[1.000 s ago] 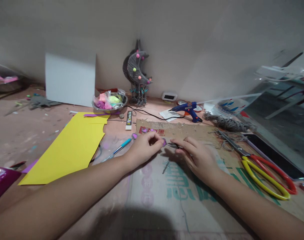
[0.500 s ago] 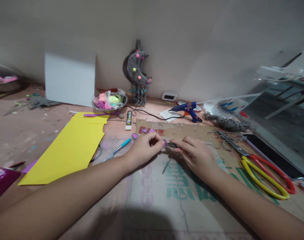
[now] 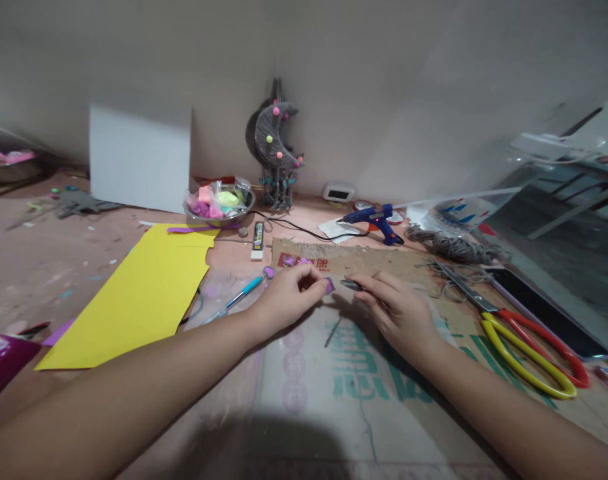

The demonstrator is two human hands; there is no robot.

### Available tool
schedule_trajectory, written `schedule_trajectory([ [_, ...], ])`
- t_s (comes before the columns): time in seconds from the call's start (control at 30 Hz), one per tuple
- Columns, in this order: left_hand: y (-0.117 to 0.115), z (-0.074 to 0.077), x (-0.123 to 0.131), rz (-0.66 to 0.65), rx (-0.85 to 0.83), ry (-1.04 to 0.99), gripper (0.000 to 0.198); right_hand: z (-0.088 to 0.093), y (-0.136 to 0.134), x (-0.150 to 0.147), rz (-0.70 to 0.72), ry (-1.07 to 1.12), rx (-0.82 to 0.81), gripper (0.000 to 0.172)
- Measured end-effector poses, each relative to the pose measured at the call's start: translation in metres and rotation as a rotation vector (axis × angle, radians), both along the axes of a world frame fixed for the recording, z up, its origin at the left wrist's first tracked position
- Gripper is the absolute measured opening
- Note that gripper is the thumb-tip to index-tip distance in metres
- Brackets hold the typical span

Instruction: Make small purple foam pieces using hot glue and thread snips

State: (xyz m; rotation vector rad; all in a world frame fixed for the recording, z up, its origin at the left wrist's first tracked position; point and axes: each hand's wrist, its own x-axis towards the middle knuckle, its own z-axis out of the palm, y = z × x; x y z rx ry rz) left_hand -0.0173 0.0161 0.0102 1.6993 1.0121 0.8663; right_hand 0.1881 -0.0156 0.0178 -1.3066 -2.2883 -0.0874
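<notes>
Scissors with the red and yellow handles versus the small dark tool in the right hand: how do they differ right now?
The scissors are large, with bright red and yellow loop handles; the small dark tool is tiny and dark. The scissors lie untouched on the cardboard to the right, while the small dark tool is pinched in the right hand, its tip towards the purple piece held by the left hand. Both are over the cardboard.

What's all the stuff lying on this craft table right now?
yellow paper sheet: 1, yellow, left of the hands
bowl of scraps: 1, metal with pink and green bits, by the wall
moon ornament: 1, grey, against the wall
glue gun: 1, blue, behind the cardboard
scissors: 1, yellow and red handles, right
pen: 1, blue, near left hand
cardboard: 1, brown, under the hands
left hand: pinches a small purple piece
right hand: holds a small dark tool
</notes>
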Motion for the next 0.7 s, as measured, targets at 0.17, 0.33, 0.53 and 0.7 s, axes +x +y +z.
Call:
schedule_trajectory([
  [0.17,0.0019,-0.0023,-0.0008,-0.001,-0.017,-0.050,0.021,0.0002,0.0009,0.0010,-0.004,-0.013,-0.019,0.027],
  [0.33,0.0025,-0.0041,-0.0009,-0.015,-0.035,-0.096,0.022,0.0005,0.0017,-0.0004,0.004,-0.061,0.002,0.029],
  [0.53,0.0020,-0.0036,-0.0008,-0.019,-0.028,-0.091,0.022,0.0008,0.0008,-0.0012,0.015,-0.066,0.016,0.029],
  [0.7,0.0017,-0.0019,-0.0012,-0.048,-0.034,-0.087,0.021,0.0019,0.0008,-0.0025,0.030,-0.060,-0.005,0.028],
])
